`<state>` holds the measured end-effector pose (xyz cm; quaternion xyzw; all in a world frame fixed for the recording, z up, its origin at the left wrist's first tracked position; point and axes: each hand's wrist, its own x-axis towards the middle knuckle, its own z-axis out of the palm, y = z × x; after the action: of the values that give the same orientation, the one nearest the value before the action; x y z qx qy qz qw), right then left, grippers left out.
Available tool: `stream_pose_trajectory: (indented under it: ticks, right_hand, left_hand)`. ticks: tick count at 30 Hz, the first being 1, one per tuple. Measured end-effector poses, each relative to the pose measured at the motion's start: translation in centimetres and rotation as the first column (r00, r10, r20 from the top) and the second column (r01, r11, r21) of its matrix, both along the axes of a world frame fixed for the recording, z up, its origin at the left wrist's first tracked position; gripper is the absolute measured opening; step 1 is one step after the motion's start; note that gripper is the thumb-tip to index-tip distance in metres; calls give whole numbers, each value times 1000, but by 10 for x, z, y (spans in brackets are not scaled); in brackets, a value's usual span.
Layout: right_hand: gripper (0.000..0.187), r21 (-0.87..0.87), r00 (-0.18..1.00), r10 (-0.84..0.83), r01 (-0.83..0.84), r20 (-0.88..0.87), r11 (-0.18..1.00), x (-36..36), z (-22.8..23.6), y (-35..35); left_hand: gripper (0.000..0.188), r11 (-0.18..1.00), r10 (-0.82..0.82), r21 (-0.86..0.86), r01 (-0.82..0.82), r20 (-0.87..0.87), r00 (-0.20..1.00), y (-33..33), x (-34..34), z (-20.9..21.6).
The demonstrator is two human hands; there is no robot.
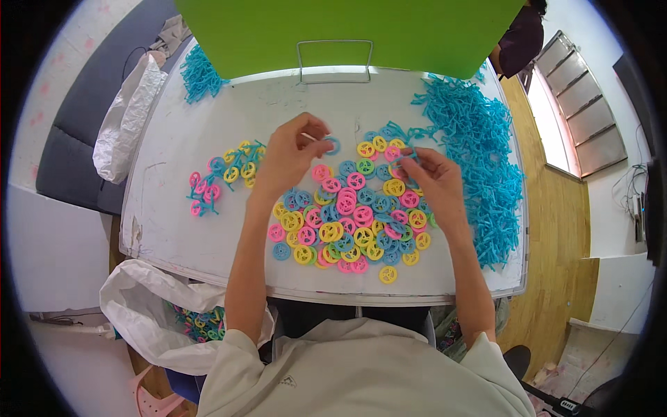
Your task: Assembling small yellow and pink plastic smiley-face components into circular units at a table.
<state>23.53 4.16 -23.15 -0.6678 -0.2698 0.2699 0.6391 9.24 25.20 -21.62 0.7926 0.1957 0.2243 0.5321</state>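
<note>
My left hand [290, 153] pinches a small blue plastic wheel [333, 145] between thumb and fingertips, above the middle of the white table [170, 229]. To its right, my right hand [439, 184] has its fingers closed on a teal branched plastic piece [413, 154], partly hidden by the fingers. Below and between the hands spreads a pile of pink, yellow, blue and green spoked wheels [346, 203]. Past my right hand lies a large heap of teal branched pieces [479, 160]. Left of my left forearm are several teal pieces with wheels on them [231, 171].
A green panel [347, 31] with a wire handle [301, 64] stands at the far side. Another small teal heap [199, 75] lies far left. Below the table's left front edge, an open white sack [135, 295] contains coloured pieces. Another person [522, 42] is at upper right.
</note>
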Motion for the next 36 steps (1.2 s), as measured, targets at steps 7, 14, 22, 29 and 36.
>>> stream_pose_trajectory:
  ticks: [7,14,22,29,36]
  right_hand:
    - [20,69,997,-45,49,-57,996,-19,2,8]
    - [20,77,995,-16,24,-102,997,-20,-1,9]
    - [28,82,975,4,14,-221,997,-24,-4,11]
    - [35,123,941,62,-22,-332,992,-19,-6,6]
    - [32,190,990,-23,50,-139,981,-26,-13,11]
  left_hand:
    - [17,930,-183,-311,193,64,981,-43,21,-4]
    - [16,850,-138,-502,162,85,987,-54,23,-4]
    - [6,840,-42,-519,161,234,971,-67,30,-16]
    - [7,942,0,-329,66,196,981,-76,28,-18]
    - [8,865,50,-495,81,246,968,-80,27,-17]
